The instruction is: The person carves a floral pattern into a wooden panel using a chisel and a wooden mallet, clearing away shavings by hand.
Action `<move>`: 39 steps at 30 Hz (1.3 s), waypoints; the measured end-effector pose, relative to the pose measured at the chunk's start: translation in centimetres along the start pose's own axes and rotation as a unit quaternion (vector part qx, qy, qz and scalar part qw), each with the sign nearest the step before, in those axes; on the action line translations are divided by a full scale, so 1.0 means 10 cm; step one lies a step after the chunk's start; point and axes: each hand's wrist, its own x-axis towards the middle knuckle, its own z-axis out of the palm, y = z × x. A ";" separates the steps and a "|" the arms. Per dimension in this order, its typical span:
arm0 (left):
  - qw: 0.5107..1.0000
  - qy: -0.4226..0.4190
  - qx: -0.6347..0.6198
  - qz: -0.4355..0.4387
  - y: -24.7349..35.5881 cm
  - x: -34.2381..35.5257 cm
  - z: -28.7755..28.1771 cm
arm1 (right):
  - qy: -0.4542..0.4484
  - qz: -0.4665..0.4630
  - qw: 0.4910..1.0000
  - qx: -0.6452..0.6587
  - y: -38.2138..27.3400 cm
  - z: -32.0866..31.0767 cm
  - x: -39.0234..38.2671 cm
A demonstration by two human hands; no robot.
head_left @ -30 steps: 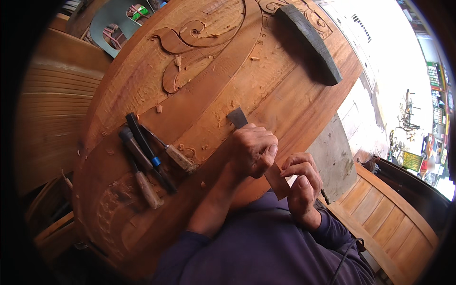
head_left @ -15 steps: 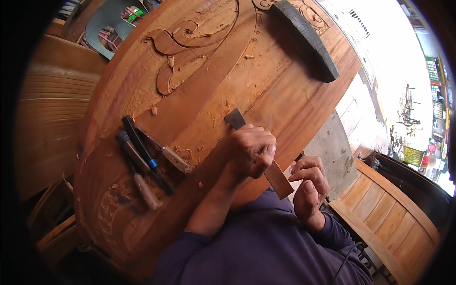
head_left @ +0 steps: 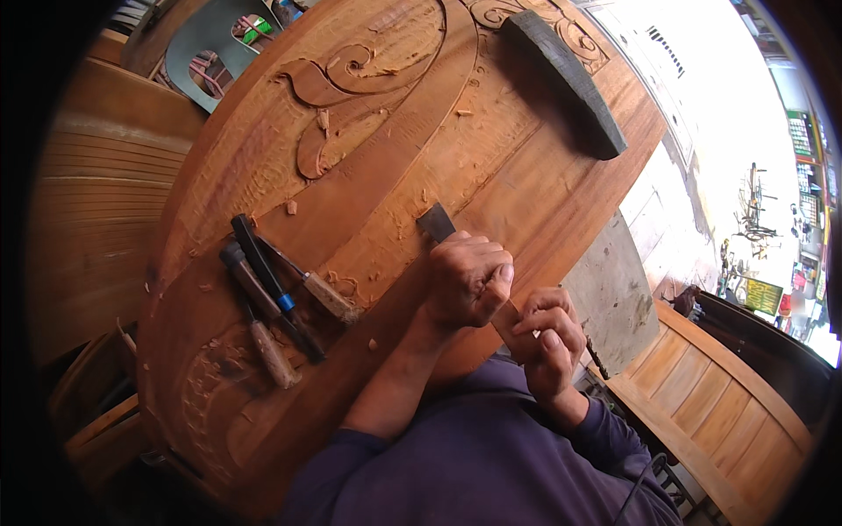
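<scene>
The surface [head_left: 351, 206], a broad brown board with a rounded end, filled the middle of the view, carved with scrolls toward its far side. A grooved wooden panel [head_left: 105, 210] stood to its left, and a slatted panel [head_left: 702, 403] lay at the lower right. Between that and the surface was a grey board [head_left: 618, 298]. A long dark block [head_left: 566, 83] rested aslant on the far right of the surface.

The person's left hand [head_left: 469, 276] was closed in a fist around the middle of a flat blade [head_left: 436, 223]. The right hand [head_left: 553, 342] was half curled at the blade's brown near end; whether it pinched that end could not be told. The blade slanted over the near edge of the surface, its dark end pointing away from the person; contact with the wood could not be made out.

Left of the hands, a black tool [head_left: 261, 261] with a blue ring, a round-ended tool [head_left: 250, 276] and two wood-handled tools [head_left: 274, 353] lay close together. Small chips [head_left: 291, 209] dotted the surface.
</scene>
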 end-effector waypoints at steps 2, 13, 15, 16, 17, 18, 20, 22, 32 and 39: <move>0.999 0.035 0.019 -0.023 -0.06 0.15 -0.07 | 0.022 0.006 1.000 -0.002 0.06 0.18 0.26; 0.999 -0.002 -0.045 -0.005 0.05 -0.06 -0.02 | -0.012 -0.055 0.997 -0.060 -0.17 -0.30 -0.10; 0.998 -0.001 -0.056 -0.004 0.04 -0.04 -0.02 | -0.039 -0.089 0.994 -0.055 -0.24 -0.20 0.01; 0.998 0.000 -0.056 0.001 0.03 -0.01 -0.01 | -0.070 -0.093 0.990 -0.074 -0.20 -0.10 0.11; 0.998 0.000 -0.064 0.002 0.05 -0.02 0.00 | -0.069 -0.073 0.992 -0.072 -0.19 0.01 0.19; 0.998 -0.004 -0.069 -0.005 0.06 -0.02 0.02 | -0.068 -0.053 0.994 -0.071 -0.18 0.06 0.22; 0.998 -0.005 -0.065 -0.015 0.04 -0.02 -0.03 | -0.034 -0.028 0.996 -0.074 -0.12 0.06 0.16; 0.999 -0.016 -0.028 0.001 0.01 -0.03 -0.05 | -0.020 -0.039 0.996 -0.075 -0.08 -0.01 0.07; 1.000 -0.007 -0.028 0.009 0.02 -0.03 -0.03 | 0.007 -0.041 0.997 -0.058 0.01 0.06 0.04; 0.999 -0.011 -0.032 0.005 0.02 0.00 0.02 | -0.007 -0.033 0.999 -0.038 -0.03 0.09 0.10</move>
